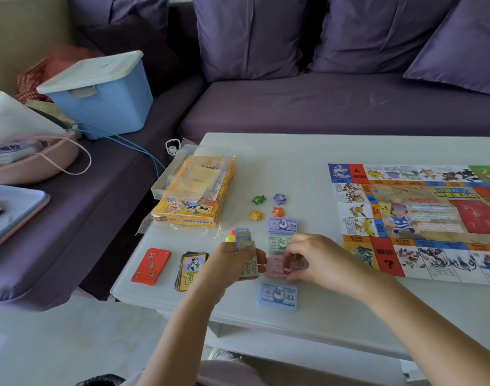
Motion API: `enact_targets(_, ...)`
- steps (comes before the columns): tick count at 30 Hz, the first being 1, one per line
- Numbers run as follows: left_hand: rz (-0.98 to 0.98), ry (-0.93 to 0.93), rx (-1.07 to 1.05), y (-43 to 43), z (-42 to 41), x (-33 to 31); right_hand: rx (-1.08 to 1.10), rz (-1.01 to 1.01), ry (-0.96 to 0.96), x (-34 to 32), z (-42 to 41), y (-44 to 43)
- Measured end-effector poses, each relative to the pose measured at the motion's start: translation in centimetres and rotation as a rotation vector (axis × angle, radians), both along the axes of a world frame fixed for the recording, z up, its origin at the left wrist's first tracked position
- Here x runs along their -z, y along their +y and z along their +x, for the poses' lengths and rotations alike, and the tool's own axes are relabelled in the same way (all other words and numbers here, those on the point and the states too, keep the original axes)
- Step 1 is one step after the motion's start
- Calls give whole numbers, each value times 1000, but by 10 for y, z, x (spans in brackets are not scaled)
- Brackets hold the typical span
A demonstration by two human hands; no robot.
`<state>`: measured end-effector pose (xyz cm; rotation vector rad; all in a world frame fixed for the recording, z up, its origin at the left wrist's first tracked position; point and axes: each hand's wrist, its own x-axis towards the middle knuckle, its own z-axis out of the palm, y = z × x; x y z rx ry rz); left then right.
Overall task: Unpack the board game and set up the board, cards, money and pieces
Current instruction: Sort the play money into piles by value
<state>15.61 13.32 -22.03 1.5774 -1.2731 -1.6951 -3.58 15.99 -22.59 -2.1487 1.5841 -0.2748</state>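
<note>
Two pieces [230, 237] (red, yellow) half-hidden behind notes [248, 256] in left hand [226, 264]

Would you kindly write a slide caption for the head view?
Mid-setup: left hand holds mixed notes, right hand pinches the pink stack beside the board.

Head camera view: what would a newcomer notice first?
The colourful printed game board lies unfolded on the right of the white table. At centre, the left hand grips a mixed wad of paper play-money bills while the right hand pinches the pink bill pile.
</note>
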Motion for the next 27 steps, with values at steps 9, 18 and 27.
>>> enact_targets(9,-13,8,16,-1,0,-3,16,-75,-131,7,4,2)
enact_targets(18,-128,227,-29,8,-3,-16,421,43,-808,-10,33,18)
enact_targets(27,44,420,60,13,-1,-17,637,92,-1086,-3,34,25)
